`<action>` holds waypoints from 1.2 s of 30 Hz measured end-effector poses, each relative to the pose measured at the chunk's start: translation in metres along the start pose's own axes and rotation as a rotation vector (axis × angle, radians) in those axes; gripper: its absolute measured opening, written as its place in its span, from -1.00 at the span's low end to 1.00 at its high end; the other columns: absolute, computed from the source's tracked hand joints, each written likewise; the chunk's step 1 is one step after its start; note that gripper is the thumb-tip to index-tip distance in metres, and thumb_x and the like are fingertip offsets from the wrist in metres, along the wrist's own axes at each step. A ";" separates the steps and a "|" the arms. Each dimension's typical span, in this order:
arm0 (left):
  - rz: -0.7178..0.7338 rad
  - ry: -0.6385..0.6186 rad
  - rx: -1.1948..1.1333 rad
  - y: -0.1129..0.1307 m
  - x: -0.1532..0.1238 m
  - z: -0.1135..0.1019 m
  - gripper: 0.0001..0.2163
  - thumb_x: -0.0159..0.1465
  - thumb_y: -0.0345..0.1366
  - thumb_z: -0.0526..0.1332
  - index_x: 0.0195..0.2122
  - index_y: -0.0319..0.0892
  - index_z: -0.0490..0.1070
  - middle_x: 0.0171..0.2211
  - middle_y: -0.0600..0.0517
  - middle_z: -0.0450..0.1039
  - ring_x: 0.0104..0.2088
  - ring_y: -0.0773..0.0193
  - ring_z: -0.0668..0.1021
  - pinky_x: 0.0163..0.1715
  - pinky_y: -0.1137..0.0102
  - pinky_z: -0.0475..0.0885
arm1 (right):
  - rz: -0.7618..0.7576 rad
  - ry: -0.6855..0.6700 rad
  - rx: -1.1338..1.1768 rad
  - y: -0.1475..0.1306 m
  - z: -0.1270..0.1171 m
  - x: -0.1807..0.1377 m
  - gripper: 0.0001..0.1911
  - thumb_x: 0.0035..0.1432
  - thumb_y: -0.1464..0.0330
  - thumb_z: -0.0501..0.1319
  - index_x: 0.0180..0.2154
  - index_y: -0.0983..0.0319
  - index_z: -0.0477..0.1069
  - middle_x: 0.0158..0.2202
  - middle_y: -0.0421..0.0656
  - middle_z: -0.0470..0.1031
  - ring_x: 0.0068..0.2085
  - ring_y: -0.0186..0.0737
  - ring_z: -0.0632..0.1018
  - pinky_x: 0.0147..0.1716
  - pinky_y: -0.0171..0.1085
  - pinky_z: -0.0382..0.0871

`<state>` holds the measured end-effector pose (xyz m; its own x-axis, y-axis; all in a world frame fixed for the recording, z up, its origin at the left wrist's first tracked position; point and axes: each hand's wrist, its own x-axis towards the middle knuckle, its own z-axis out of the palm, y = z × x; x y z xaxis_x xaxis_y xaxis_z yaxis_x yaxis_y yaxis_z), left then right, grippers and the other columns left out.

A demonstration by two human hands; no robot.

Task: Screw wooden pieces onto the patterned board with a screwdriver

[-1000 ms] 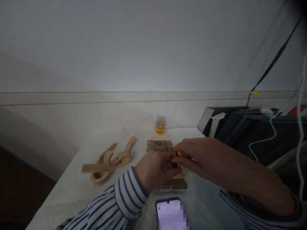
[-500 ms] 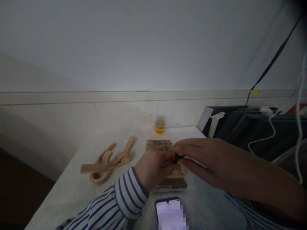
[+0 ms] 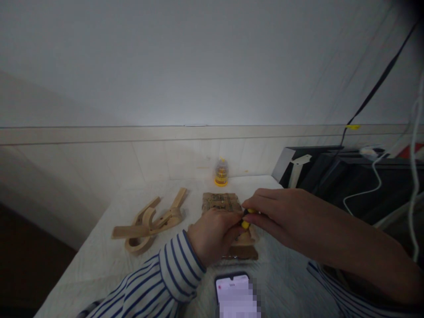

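Note:
My left hand [image 3: 217, 234] is closed, its thumb and fingers pinching a small yellow-and-black piece that looks like a screwdriver handle [image 3: 245, 224]. From the other side, my right hand [image 3: 274, 212] grips the same handle between thumb and fingertips. Both hands hover over a brown paper packet [image 3: 221, 201] with dark print, which they partly cover. Below them lies a flat brown piece [image 3: 241, 252] with a shiny edge. Whether a shaft or bit is fitted to the handle is hidden by my fingers.
Joined wooden parts [image 3: 149, 225] lie on the white-covered table [image 3: 89, 265] at left. A clear, yellow-based container [image 3: 221, 173] stands by the wall. A phone [image 3: 232, 282] lies in front. Dark panels [image 3: 364, 176] and a white cable [image 3: 414, 176] are at right.
My right hand's fingers have drawn closer together around the yellow-and-black handle, and the hand has shifted slightly right. My left hand has barely moved. More of the paper packet shows.

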<state>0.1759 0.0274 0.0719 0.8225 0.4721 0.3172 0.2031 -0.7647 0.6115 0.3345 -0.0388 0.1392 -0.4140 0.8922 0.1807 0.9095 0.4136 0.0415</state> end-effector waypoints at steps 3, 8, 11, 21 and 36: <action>-0.003 0.000 -0.012 -0.001 0.000 0.000 -0.80 0.20 -0.41 0.02 -0.38 -0.12 0.44 -0.42 -0.03 0.50 -0.37 0.13 0.51 -0.36 0.34 0.35 | 0.003 -0.003 -0.019 -0.001 0.000 0.000 -0.92 0.15 0.43 0.12 -0.38 0.22 0.36 -0.44 -0.22 0.44 -0.44 -0.24 0.48 -0.47 -0.26 0.31; -0.027 0.010 -0.026 0.002 0.000 0.000 -0.80 0.15 -0.43 0.09 -0.26 -0.17 0.47 -0.32 -0.04 0.52 -0.30 0.10 0.53 -0.30 0.32 0.38 | 0.013 -0.005 -0.020 -0.002 0.001 0.001 -0.93 0.13 0.44 0.13 -0.38 0.22 0.37 -0.44 -0.22 0.45 -0.45 -0.23 0.48 -0.49 -0.26 0.29; -0.096 0.110 0.021 0.005 0.000 0.000 -0.80 0.13 -0.33 0.18 -0.21 -0.13 0.48 -0.29 -0.03 0.54 -0.28 0.06 0.53 -0.29 0.29 0.38 | 0.021 -0.016 -0.030 -0.003 0.002 0.002 -0.92 0.15 0.42 0.12 -0.36 0.23 0.38 -0.42 -0.20 0.45 -0.43 -0.22 0.48 -0.47 -0.25 0.30; -0.145 0.185 0.181 0.003 0.001 0.002 -0.90 0.12 -0.29 0.23 -0.36 -0.15 0.48 -0.40 0.03 0.52 -0.35 0.19 0.52 -0.33 0.36 0.37 | -0.068 0.072 0.098 0.003 0.000 -0.004 -0.84 0.16 0.40 0.08 -0.22 0.22 0.37 -0.29 -0.14 0.49 -0.31 -0.24 0.50 -0.33 -0.25 0.35; -0.036 0.017 -0.042 0.004 0.000 -0.003 -0.81 0.21 -0.36 0.04 -0.28 -0.11 0.45 -0.34 -0.04 0.52 -0.30 0.10 0.51 -0.27 0.31 0.37 | -0.023 0.022 -0.040 0.001 0.000 0.000 -0.86 0.16 0.42 0.09 -0.39 0.24 0.40 -0.45 -0.19 0.48 -0.44 -0.26 0.49 -0.48 -0.30 0.27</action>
<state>0.1749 0.0255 0.0768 0.8059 0.5066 0.3063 0.2100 -0.7283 0.6523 0.3356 -0.0383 0.1394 -0.4345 0.8780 0.2008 0.9006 0.4263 0.0848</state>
